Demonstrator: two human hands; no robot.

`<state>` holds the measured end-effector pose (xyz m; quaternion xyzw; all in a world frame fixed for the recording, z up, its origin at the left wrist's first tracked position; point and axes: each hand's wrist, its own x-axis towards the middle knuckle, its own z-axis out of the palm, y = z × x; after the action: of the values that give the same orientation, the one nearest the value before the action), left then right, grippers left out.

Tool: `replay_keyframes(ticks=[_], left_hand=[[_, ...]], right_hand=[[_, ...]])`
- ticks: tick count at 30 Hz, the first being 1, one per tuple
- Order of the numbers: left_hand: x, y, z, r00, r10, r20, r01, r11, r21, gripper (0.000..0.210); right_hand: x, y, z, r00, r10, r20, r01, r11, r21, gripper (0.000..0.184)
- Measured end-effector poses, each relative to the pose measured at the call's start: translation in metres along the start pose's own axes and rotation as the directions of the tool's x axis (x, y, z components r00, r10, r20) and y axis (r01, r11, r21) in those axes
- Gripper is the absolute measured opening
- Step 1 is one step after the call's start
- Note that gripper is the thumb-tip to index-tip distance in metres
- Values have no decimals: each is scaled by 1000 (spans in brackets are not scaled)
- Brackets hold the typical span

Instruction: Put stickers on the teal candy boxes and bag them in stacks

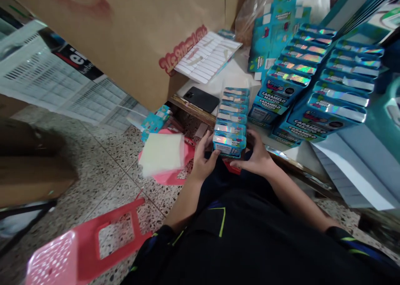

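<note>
A row of small blue candy boxes [231,117] with shiny strips on top rests at the table's front edge, its near end over my lap. My left hand [204,158] grips the near end from the left, with the thumb on the front box. From the right, my right hand [256,155] curves around the same end, its fingers partly hidden behind the boxes. A clear plastic sleeve seems to show at the row's far end. Just left of the row lies a black phone [201,99].
Two longer rows of blue boxes [325,114] stand to the right. Flattened blue cartons [271,31] and a printed sheet [208,56] lie behind. A big cardboard box [131,39] rises at left. Pale sheets [162,153] rest on a red stool; another red stool [90,243] stands on the floor.
</note>
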<state>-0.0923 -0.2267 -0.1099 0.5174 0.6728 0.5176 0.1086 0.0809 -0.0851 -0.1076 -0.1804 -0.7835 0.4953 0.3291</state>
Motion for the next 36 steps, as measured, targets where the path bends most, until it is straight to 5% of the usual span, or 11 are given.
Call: replay_keyframes(ticks=[4,9,14,22,36], left_hand=[[3,-2,2,1000,-6,6,6,999,-43,72],[23,0,-8,991,-15,136,12,1000,27,110],[35,8,-9,967,9,255,-1,1000,-30,96],[24,17,-6,977,-51,208,51,999,6,83],[22,17,1,992,-117,41,118,993,-7,62]], right_hand=[[4,4,0,996,93,-18,-93,996,9,116],[13,4,-14,998,46,48,-43,997,-70,138],[17,7,-21,995,34,94,-18,987,-162,140],[16,10,-20,994,80,73,-66,982,-179,130],[10,13,-7,991,-97,-89,65,951,-304,96]])
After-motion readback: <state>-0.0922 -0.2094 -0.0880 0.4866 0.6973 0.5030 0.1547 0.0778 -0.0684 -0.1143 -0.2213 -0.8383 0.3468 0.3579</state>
